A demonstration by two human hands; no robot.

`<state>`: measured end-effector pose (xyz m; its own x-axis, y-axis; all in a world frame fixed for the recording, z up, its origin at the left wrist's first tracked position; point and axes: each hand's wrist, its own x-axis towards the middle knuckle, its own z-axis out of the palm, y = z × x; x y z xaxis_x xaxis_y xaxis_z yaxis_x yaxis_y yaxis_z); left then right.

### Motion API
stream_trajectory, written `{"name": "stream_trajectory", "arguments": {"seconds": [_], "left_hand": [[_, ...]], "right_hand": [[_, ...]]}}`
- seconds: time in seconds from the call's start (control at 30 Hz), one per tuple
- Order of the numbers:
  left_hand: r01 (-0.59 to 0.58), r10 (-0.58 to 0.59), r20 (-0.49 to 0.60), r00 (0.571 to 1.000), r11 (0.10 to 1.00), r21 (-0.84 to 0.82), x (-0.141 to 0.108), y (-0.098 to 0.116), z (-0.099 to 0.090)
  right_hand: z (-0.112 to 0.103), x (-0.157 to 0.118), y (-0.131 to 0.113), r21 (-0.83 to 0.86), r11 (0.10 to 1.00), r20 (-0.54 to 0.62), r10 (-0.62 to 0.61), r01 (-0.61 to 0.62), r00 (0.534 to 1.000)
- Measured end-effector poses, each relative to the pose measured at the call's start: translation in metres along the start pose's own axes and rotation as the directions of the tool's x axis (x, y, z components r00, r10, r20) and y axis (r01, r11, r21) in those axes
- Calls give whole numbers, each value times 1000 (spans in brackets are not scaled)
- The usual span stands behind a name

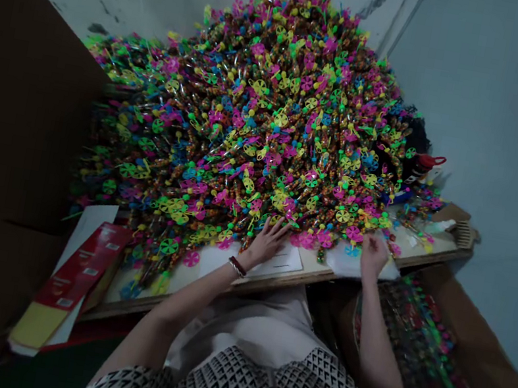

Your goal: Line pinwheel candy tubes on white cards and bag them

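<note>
Heap of small toys — clear tubes of orange and brown beads topped with pink, green, yellow and blue wheels — piled on the table, from nine o'clock through twelve to two. Left hand, just below centre: fingers spread, palm down, fingertips at the heap's near edge, white paper beneath; bracelets at the wrist. Right hand, at four o'clock: fingers curled, beside the heap and over clear plastic bags; whether it grips anything, cannot tell. Red-topped bottle, at two o'clock. Red printed cards, at eight o'clock. Large cardboard box, at nine o'clock. Open carton of similar toys, at four o'clock, below the table.
</note>
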<state>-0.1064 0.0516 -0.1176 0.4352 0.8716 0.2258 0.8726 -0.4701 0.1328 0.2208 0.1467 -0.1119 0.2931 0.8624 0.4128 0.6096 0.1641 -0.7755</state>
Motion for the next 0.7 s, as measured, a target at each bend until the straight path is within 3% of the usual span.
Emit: {"name": "stream_trajectory", "arguments": {"seconds": [0.07, 0.13, 0.17, 0.23, 0.3, 0.37, 0.43, 0.53, 0.63, 0.7], "left_hand": [[-55, 56, 14, 998, 998, -21, 9, -17, -12], [-80, 80, -8, 997, 996, -50, 13, -31, -30], [-74, 71, -36, 997, 995, -61, 14, -37, -39], [-29, 22, -108, 994, 997, -71, 9, -45, -56], [28, -36, -154, 987, 998, -54, -5, -47, -66], [64, -65, -141, 988, 998, -10, -26, -47, -65], [100, -96, -98, 991, 994, 34, -52, -47, -56], [216, -211, -79, 974, 974, 69, -86, -55, -42], [302, -297, -72, 952, 949, 89, -105, -65, -40], [271, -269, -38, 962, 957, 102, -111, -69, -45]], "right_hand": [[3, -51, -16, -13, 1000, 114, -22, 23, 993], [12, -98, -36, 16, 992, 295, -125, 126, 947], [20, -117, -47, 52, 977, 389, -208, 205, 898], [40, -140, -68, 118, 913, 540, -389, 390, 747], [65, -143, -83, 142, 814, 628, -514, 563, 585], [93, -131, -91, 111, 728, 663, -561, 676, 496], [119, -111, -92, 79, 684, 678, -570, 725, 463], [146, -85, -84, 79, 678, 682, -571, 731, 457], [153, -81, -76, 88, 704, 644, -580, 705, 499], [149, -91, -76, 106, 718, 611, -593, 688, 524]]}}
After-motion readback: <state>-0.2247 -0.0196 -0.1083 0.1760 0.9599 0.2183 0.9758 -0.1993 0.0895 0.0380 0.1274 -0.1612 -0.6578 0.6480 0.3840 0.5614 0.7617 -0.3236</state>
